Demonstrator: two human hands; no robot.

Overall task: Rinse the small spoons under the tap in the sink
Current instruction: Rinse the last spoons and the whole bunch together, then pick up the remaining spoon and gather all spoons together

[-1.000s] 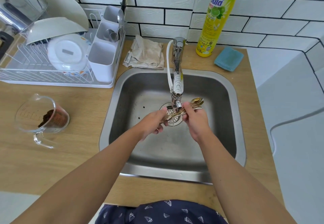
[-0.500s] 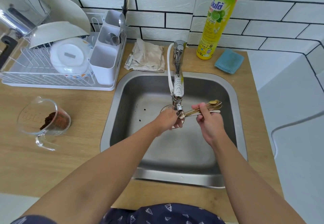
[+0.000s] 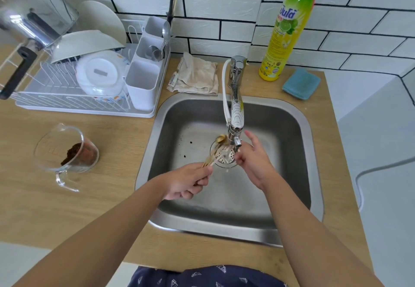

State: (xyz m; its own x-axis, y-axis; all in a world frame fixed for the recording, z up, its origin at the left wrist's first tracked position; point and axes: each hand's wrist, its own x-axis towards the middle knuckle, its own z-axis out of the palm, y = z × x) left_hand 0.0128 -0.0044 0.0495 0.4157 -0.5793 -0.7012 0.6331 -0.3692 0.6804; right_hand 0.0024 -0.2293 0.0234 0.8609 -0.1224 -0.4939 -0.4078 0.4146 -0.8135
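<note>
1. the tall green and yellow dish soap bottle [image 3: 288, 28] stands on the table [image 3: 67, 208] against the tiled wall [image 3: 224, 10]; its label carries script and lime pictures, but the words are too small and blurred to read.
2. the glass measuring jug [image 3: 65, 152] to the left of the sink [image 3: 314, 152] shows faint printed scale marks that cannot be read; a heap of dark brown grounds lies inside it.
3. the left hand [image 3: 186, 181] curls its fingers round the handles of the small spoons [image 3: 215, 149], a gold bunch whose bowls point up toward the tap [image 3: 235, 107] spout, above the drain strainer [image 3: 224, 156].
4. the right hand [image 3: 253, 158] is just beside the spout with fingers loosely spread and holds nothing; its fingertips are near the nozzle, and whether they touch it cannot be told.
5. the spoons are motion-blurred, so their number cannot be counted.
6. the sink basin has bare steel to the left, right and near side of the hands.
7. the table has bare wood between the jug and the sink's left rim, and along the near edge.
8. the dish rack [image 3: 67, 105] with bowls and a white cutlery holder [image 3: 143, 78] is cut off at the left edge of the view.
9. a beige cloth [image 3: 195, 75] and a blue sponge [image 3: 301, 83] lie behind the sink.
</note>
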